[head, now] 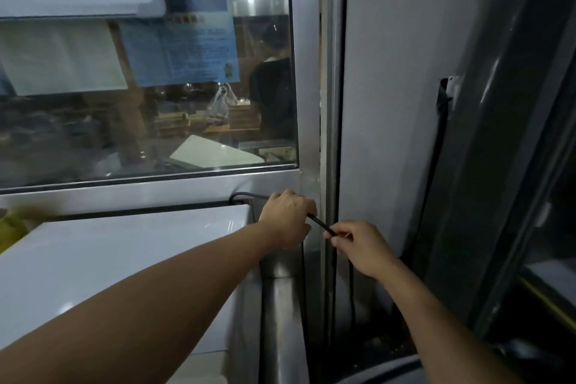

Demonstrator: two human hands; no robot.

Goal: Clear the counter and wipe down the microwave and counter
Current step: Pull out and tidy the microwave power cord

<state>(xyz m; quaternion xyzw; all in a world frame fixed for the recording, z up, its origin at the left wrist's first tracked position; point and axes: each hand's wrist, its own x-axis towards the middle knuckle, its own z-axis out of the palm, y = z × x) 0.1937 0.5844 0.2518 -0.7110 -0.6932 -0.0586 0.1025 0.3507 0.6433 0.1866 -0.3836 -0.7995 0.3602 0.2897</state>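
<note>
At the near left of the head view, the white top of the microwave (pixel 124 262) ran out of the picture's lower and left edges, so its front and door were hidden. Just beyond its far right corner, the left hand (pixel 288 217) was curled round a black cable (pixel 319 223), and the right hand (pixel 358 246) pinched the same cable between thumb and fingertips a little farther right. The cable came from behind the microwave in a curve, passed through both hands, and more dark cord hung down into the narrow steel gap (pixel 282 305) below them; where it ended could not be told. A yellow-green thing (pixel 11 227) at the left edge was blurred and cut off. The desk itself hardly showed under the microwave. Beyond stood a steel-framed window (pixel 149 121) with papers (pixel 180 50) stuck on the glass; ceiling lights reflected in it, and the dim room behind, with a dark-clothed person (pixel 274 97) and a plastic bag (pixel 219 104), was hard to make out. To the right rose a grey wall panel (pixel 399 103) and a dark upright frame (pixel 498 165).
</note>
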